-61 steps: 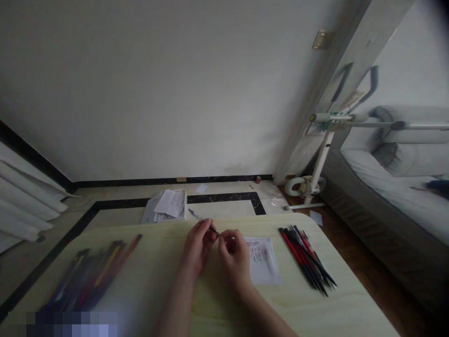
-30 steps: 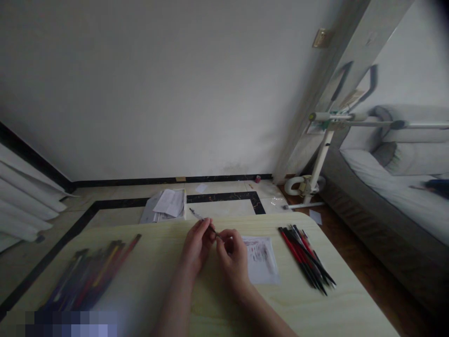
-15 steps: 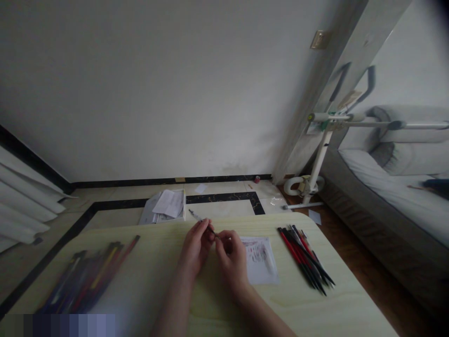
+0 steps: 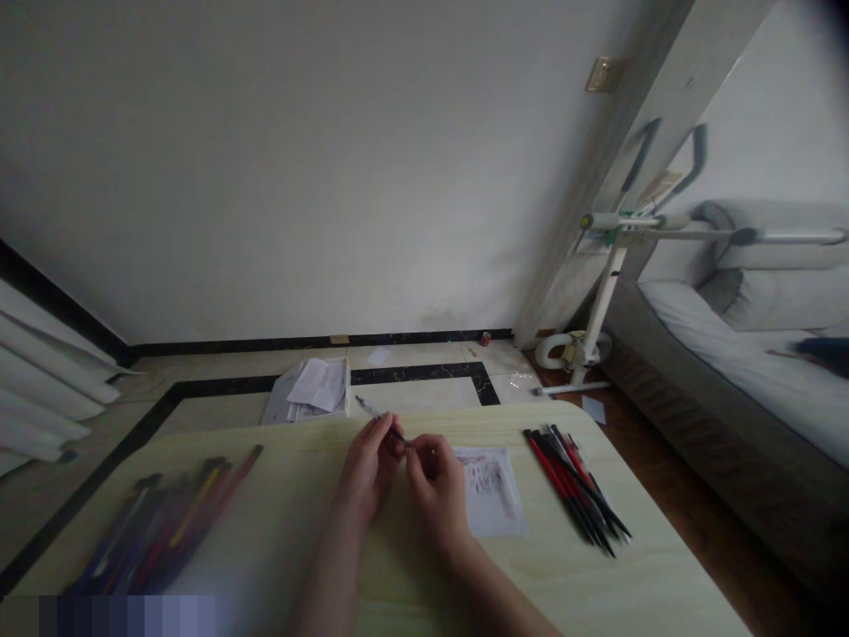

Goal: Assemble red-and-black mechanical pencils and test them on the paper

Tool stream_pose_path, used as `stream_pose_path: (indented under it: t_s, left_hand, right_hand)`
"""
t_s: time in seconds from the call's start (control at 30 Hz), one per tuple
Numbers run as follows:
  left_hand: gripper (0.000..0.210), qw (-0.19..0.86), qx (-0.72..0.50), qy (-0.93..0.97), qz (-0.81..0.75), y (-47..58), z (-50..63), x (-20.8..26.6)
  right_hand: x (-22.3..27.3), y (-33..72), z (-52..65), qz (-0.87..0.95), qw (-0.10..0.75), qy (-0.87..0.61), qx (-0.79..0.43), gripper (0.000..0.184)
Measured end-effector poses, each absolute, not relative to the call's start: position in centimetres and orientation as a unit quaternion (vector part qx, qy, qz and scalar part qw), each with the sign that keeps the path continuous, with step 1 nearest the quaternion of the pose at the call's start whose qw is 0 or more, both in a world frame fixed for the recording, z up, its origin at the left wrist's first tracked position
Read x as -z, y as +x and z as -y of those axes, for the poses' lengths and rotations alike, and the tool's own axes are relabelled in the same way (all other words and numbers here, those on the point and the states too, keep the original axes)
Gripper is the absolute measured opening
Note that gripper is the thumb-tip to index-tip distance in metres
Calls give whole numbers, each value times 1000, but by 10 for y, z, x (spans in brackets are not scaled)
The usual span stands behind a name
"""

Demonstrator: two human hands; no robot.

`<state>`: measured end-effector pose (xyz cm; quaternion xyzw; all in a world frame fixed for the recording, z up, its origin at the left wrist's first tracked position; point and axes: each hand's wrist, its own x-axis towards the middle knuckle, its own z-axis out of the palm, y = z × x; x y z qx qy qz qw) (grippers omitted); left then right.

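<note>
A thin pen (image 4: 367, 407) with a clear barrel slants above the far edge of the table. My left hand (image 4: 369, 467) is closed around its middle. My right hand (image 4: 439, 485) pinches the dark near end, where the fingertips of both hands almost meet. Fingers hide most of that end, so its details are too small to tell. Just right of my right hand lies a white sheet (image 4: 497, 509) with dark and red scribbles. Farther right is a bundle of red and black pens (image 4: 574, 485).
Another pile of pens (image 4: 169, 526), blue, red and yellow, lies blurred on the left of the pale wooden table (image 4: 279, 548). Beyond the far edge, papers sit in a box (image 4: 318, 387) on the floor. Exercise equipment (image 4: 603, 301) and a grey sofa (image 4: 722, 354) stand to the right.
The view has shifted very slightly. Both hands keep the same hold on the pen, with hardly any visible movement.
</note>
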<state>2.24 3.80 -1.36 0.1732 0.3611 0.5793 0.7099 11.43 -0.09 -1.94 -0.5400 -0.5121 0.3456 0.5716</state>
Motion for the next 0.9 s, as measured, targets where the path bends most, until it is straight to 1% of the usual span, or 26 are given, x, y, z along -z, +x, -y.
stream_pose_path:
  t_s: [0.67, 0.9]
  left_hand:
    - [19, 715, -572, 172, -363, 23, -38, 11]
    - [15, 712, -579, 182, -353, 24, -38, 14]
  right_hand:
    - [20, 114, -1, 489, 580, -542, -362, 13]
    - [19, 116, 1, 490, 570, -545, -371, 11]
